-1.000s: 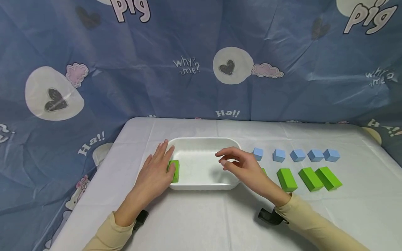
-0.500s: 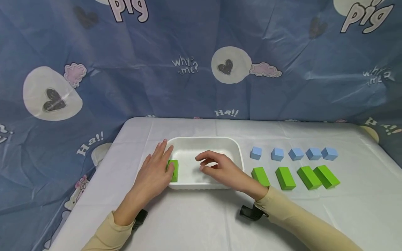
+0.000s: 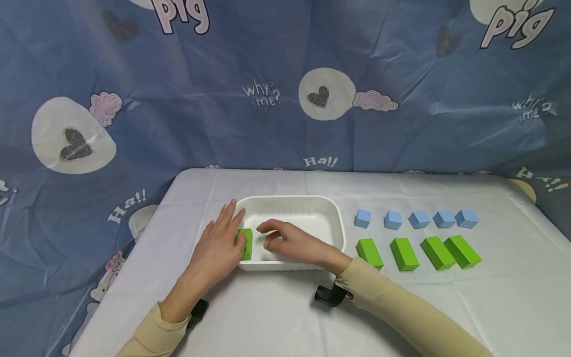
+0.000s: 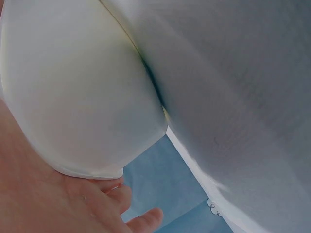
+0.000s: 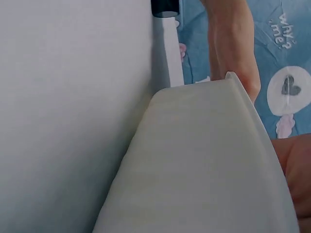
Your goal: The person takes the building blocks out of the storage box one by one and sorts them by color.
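Note:
In the head view a white tray (image 3: 316,218) stands on the table. A green block (image 3: 249,242) lies inside at its left end. My left hand (image 3: 219,250) rests along the tray's left edge, fingers straight, its thumb over the block and partly covering it. Loosely bent, the fingers of my right hand (image 3: 292,243) hover above the tray's middle, right of the block; nothing shows between thumb and forefinger. The left wrist view has the tray's outer wall (image 4: 82,97) beside my hand. In the right wrist view the wall (image 5: 194,160) hides most of the right hand (image 5: 297,165).
Right of the tray several light blue cubes (image 3: 393,220) form a back row. Several green blocks (image 3: 404,254) lie in a row in front of them. The white-covered table (image 3: 276,317) meets a blue printed cloth (image 3: 214,129) at the back.
My right hand has moved left, from the tray's right end to above its middle, close to the green block. The left hand stays at the left edge.

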Available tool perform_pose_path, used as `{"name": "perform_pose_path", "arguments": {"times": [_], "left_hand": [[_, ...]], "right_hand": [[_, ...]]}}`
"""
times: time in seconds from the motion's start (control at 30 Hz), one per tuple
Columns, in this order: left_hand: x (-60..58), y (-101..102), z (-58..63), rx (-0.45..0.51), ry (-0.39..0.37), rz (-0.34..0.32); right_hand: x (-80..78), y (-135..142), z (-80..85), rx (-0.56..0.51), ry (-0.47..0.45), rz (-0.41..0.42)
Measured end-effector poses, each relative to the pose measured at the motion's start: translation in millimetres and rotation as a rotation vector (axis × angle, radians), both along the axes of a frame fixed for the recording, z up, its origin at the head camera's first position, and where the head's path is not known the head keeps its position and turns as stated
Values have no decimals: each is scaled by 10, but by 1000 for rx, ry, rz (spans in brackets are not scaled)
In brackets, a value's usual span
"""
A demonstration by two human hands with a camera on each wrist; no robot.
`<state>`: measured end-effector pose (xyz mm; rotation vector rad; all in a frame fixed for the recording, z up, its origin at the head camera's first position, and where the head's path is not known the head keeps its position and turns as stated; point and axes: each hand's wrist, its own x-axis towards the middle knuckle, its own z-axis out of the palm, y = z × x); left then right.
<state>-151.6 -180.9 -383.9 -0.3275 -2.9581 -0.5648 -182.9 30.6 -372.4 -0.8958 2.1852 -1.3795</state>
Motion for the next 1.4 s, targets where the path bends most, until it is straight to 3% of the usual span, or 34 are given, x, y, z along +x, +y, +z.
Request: {"name": "perform_pose_path", "arguments": {"times": [0.23,0.4,0.8,1.27,1.4], "left_hand": [[5,-4,-13,-9,12,-2],[13,-1,-6,-16,17,-3],[23,24,-2,-22,34,-1],[18,23,10,-17,18,1],[16,19,5,-14,14,3]], "right_hand": [[-38,-165,11,56,-37,-19],[-56,-255,26,82,-46,40],[-77,-184,-7,81,-44,55],[-83,-155,-28,-125,-318,-10],[-76,-166,-35,-135,-327,-13]]}}
